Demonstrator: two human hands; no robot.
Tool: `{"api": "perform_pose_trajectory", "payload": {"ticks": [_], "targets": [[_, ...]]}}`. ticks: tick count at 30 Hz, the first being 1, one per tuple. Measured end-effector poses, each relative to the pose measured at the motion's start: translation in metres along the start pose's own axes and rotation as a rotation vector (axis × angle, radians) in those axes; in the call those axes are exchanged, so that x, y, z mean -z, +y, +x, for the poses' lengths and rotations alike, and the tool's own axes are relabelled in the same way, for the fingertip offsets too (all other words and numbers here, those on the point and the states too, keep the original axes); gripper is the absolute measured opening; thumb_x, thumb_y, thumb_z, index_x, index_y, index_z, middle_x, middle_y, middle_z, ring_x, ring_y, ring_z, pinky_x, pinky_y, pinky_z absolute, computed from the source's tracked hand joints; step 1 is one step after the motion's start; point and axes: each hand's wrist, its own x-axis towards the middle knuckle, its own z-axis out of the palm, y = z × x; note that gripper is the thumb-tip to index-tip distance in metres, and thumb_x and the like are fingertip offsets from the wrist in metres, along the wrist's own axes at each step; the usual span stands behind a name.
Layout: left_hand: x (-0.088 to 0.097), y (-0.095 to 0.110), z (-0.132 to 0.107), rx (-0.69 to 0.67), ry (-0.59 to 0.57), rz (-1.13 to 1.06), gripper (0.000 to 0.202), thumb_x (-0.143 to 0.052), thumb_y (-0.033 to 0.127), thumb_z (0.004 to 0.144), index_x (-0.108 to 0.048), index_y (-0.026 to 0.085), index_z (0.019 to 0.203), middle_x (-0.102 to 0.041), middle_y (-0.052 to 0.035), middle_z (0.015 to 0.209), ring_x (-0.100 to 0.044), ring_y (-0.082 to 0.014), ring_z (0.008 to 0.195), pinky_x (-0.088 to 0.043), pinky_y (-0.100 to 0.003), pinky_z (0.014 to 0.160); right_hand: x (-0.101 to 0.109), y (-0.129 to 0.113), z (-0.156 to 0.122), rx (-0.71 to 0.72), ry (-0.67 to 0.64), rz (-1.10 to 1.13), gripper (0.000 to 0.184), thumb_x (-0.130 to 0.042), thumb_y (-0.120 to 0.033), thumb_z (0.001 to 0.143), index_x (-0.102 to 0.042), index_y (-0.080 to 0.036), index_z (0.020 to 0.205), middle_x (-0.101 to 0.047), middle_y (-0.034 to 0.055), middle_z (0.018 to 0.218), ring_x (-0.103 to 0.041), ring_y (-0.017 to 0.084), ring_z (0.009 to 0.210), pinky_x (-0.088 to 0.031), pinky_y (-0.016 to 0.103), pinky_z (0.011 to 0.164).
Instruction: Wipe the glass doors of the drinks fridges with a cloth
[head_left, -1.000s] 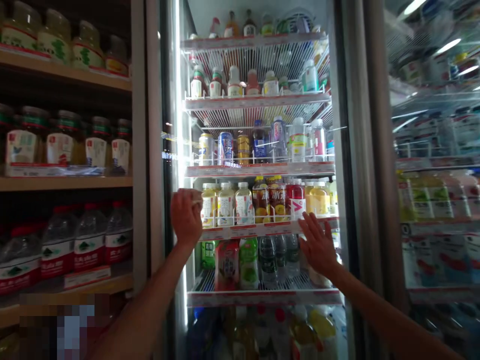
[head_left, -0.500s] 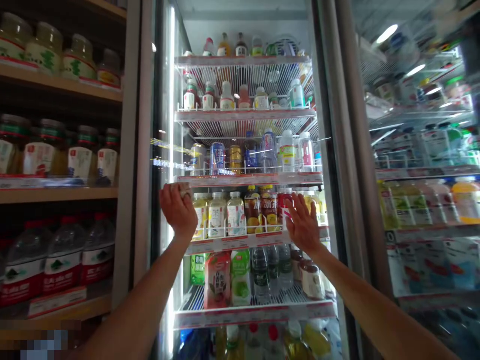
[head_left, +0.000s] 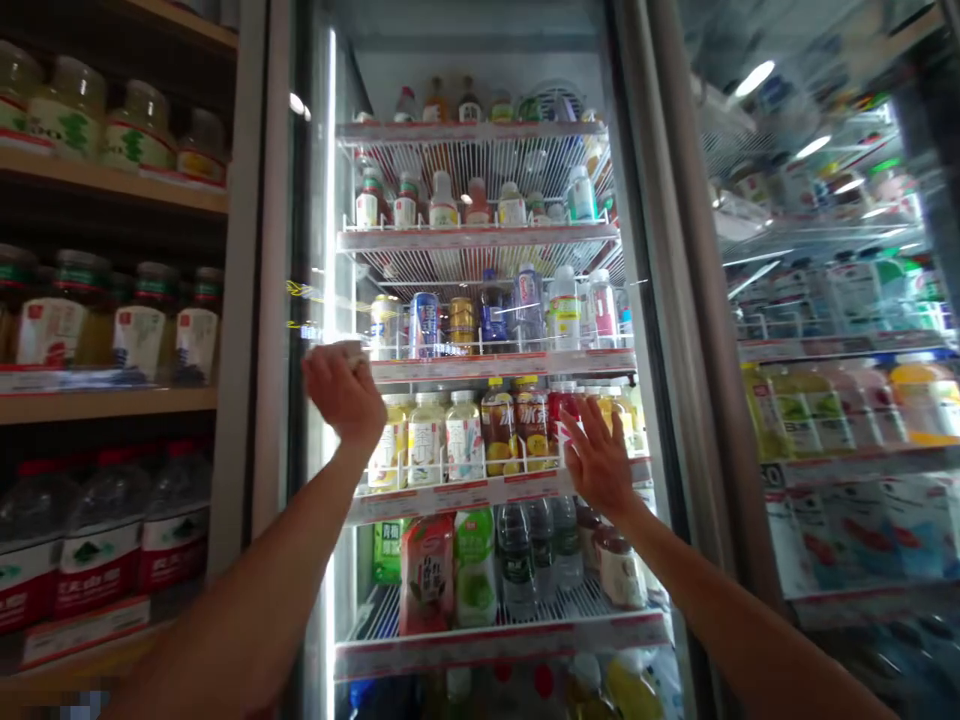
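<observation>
On the wooden shelves at the far left stood jars (head_left: 139, 335) with white labels and red marks, and below them big water bottles (head_left: 97, 545) with red bands; their writing was too blurred to read. Next came the cooler's glass door (head_left: 304, 300), streaked with reflections. The left hand (head_left: 343, 392) was raised against it, its grip clenched on a small pale wad (head_left: 351, 349) that showed above the knuckles, level with the shelf of cans (head_left: 426, 322). Behind the glass, one shelf lower, amber tea bottles (head_left: 516, 425) bore large white Chinese characters, of which I could not make out the whole name. A pink carton (head_left: 426, 575) below them carried dark characters, also unclear. The right hand (head_left: 598, 462) lay flat on the glass just right of the tea bottles, its grip released and the fingers spread. Farther right a second cooler (head_left: 840, 400) held blurred bottles.
</observation>
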Motion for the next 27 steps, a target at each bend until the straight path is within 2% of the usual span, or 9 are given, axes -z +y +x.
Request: {"api": "perform_pose_trajectory", "payload": {"ticks": [4,6,8,10,13,17,19,24,27], "targets": [[-0.015,0.041,-0.033,-0.35,-0.231,-0.024,0.041,-0.036,0.034,0.09,-0.046,0.017,0.127,-0.041,-0.0111,0.139,-0.025,-0.0254,0.135,-0.024,-0.045,0.11,0.0,0.0,0.003,-0.014,0.006,0.023,0.066,-0.037,-0.021,0.09,-0.003,-0.029,0.146,-0.015,0.0028,0.153,-0.016,0.023,0.139,-0.015,0.049,0.112],[-0.014,0.043,-0.039,-0.522,-0.358,-0.044,0.041,-0.035,0.035,0.091,-0.045,0.02,0.128,-0.043,-0.0075,0.139,-0.026,-0.0228,0.135,-0.023,-0.043,0.11,0.003,0.007,0.006,-0.035,0.023,0.018,0.065,-0.036,-0.022,0.091,-0.002,-0.028,0.146,-0.015,0.0035,0.152,-0.017,0.022,0.139,-0.015,0.048,0.112],[-0.01,0.032,-0.029,-0.453,-0.325,-0.034,0.043,-0.035,0.036,0.091,-0.044,0.019,0.129,-0.043,-0.0095,0.139,-0.027,-0.0243,0.135,-0.023,-0.045,0.11,0.007,0.017,0.011,-0.076,0.055,-0.008,0.064,-0.036,-0.024,0.091,-0.003,-0.027,0.146,-0.016,0.0045,0.152,-0.017,0.022,0.139,-0.016,0.047,0.112],[-0.01,0.023,-0.014,-0.196,-0.153,-0.004,0.046,-0.035,0.035,0.09,-0.042,0.013,0.13,-0.038,-0.0156,0.14,-0.026,-0.028,0.135,-0.022,-0.049,0.11,0.011,0.03,0.015,-0.122,0.084,-0.046,0.062,-0.036,-0.025,0.092,-0.005,-0.027,0.146,-0.017,0.0055,0.152,-0.018,0.022,0.139,-0.016,0.047,0.111],[-0.024,0.044,-0.011,-0.024,-0.005,0.02,0.046,-0.036,0.032,0.09,-0.041,0.01,0.13,-0.034,-0.0188,0.142,-0.021,-0.0304,0.136,-0.021,-0.052,0.109,0.014,0.041,0.015,-0.157,0.093,-0.082,0.06,-0.035,-0.027,0.093,-0.008,-0.026,0.146,-0.022,0.0071,0.151,-0.021,0.022,0.138,-0.016,0.047,0.111],[-0.053,0.112,-0.042,-0.645,-0.285,-0.049,0.04,-0.037,0.028,0.09,-0.044,0.02,0.128,-0.041,-0.0071,0.14,-0.025,-0.023,0.136,-0.026,-0.043,0.11,0.016,0.044,0.012,-0.142,0.062,-0.086,0.057,-0.032,-0.028,0.093,-0.011,-0.023,0.146,-0.03,0.0101,0.147,-0.023,0.023,0.137,-0.02,0.048,0.109],[-0.064,0.133,-0.044,-0.829,-0.353,-0.077,0.039,-0.039,0.029,0.09,-0.045,0.021,0.128,-0.044,-0.0045,0.138,-0.028,-0.0214,0.134,-0.028,-0.041,0.11,0.023,0.049,0.012,-0.145,0.068,-0.094,0.056,-0.031,-0.028,0.094,-0.012,-0.023,0.146,-0.033,0.0113,0.146,-0.025,0.024,0.137,-0.022,0.049,0.109],[-0.088,0.159,-0.014,-0.339,-0.103,-0.046,0.043,-0.039,0.028,0.089,-0.042,0.014,0.131,-0.039,-0.0137,0.14,-0.025,-0.0287,0.135,-0.028,-0.05,0.108,0.053,0.078,0.02,-0.161,0.14,-0.122,0.057,-0.029,-0.027,0.093,-0.009,-0.024,0.146,-0.029,0.0094,0.148,-0.023,0.023,0.138,-0.023,0.05,0.109],[-0.101,0.193,-0.027,-0.51,-0.164,-0.084,0.042,-0.04,0.026,0.089,-0.044,0.014,0.129,-0.042,-0.0131,0.139,-0.026,-0.0284,0.135,-0.029,-0.049,0.107,0.068,0.088,0.02,-0.176,0.143,-0.129,0.058,-0.029,-0.025,0.093,-0.006,-0.025,0.146,-0.024,0.0076,0.15,-0.022,0.024,0.138,-0.022,0.051,0.109]]}}
